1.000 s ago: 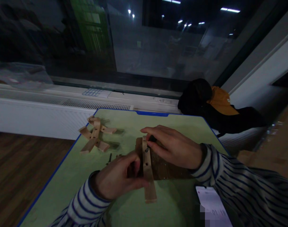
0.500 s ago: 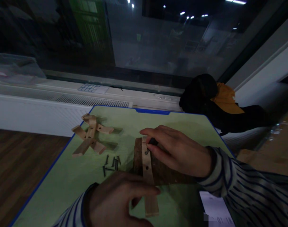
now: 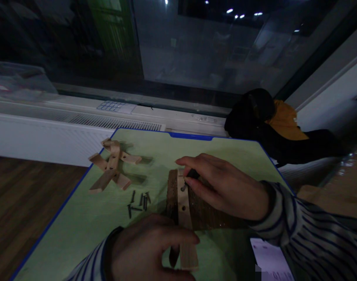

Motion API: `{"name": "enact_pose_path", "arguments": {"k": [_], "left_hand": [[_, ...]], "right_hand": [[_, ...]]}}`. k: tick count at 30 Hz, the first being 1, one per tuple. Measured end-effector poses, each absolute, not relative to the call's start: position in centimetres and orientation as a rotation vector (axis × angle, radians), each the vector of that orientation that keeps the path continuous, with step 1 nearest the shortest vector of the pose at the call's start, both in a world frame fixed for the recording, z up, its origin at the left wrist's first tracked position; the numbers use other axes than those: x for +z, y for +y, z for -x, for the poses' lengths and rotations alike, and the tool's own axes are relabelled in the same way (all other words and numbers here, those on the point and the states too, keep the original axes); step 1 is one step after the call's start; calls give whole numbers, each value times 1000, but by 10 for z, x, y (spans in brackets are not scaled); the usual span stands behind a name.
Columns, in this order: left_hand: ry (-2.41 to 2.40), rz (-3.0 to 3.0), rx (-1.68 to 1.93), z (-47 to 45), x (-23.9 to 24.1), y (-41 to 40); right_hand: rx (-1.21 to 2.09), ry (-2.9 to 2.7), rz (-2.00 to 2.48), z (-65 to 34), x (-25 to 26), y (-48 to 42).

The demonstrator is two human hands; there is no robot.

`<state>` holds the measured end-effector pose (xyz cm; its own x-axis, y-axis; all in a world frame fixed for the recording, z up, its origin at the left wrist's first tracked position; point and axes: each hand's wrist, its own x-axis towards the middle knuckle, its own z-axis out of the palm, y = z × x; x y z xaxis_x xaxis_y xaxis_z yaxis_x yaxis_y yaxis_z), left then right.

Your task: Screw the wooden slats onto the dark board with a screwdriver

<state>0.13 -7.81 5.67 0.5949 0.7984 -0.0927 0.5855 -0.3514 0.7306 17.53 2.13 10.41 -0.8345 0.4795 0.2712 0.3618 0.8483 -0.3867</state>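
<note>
A pale wooden strip point(image 3: 184, 210) with holes lies across a dark brown wooden board point(image 3: 207, 212) on the green table point(image 3: 87, 222). My right hand point(image 3: 225, 187) rests on the board's far end, fingers pinched round a small dark tool point(image 3: 192, 174) at a screw point(image 3: 183, 187) in the strip. My left hand point(image 3: 149, 248) is closed over the strip's near end, thumb across it. Several loose black screws point(image 3: 139, 201) lie just left of the board.
A heap of short wooden pieces point(image 3: 112, 166) lies at the table's far left corner. A white paper point(image 3: 270, 259) sits at the near right. Beyond the table are a white radiator sill point(image 3: 79, 117), a dark window, and a black bag with an orange cap point(image 3: 285, 121).
My left hand slid from beside the strip's middle back toward me to its near end, uncovering the loose screws. My right hand stayed at the screw.
</note>
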Motion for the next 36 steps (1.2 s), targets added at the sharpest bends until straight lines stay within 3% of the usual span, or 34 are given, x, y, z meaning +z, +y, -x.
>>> {"name": "enact_pose_path", "arguments": {"k": [36], "left_hand": [[1081,-2079,415,-1,56,-77]], "right_hand": [[435,-2646,619,-176,102,23]]}}
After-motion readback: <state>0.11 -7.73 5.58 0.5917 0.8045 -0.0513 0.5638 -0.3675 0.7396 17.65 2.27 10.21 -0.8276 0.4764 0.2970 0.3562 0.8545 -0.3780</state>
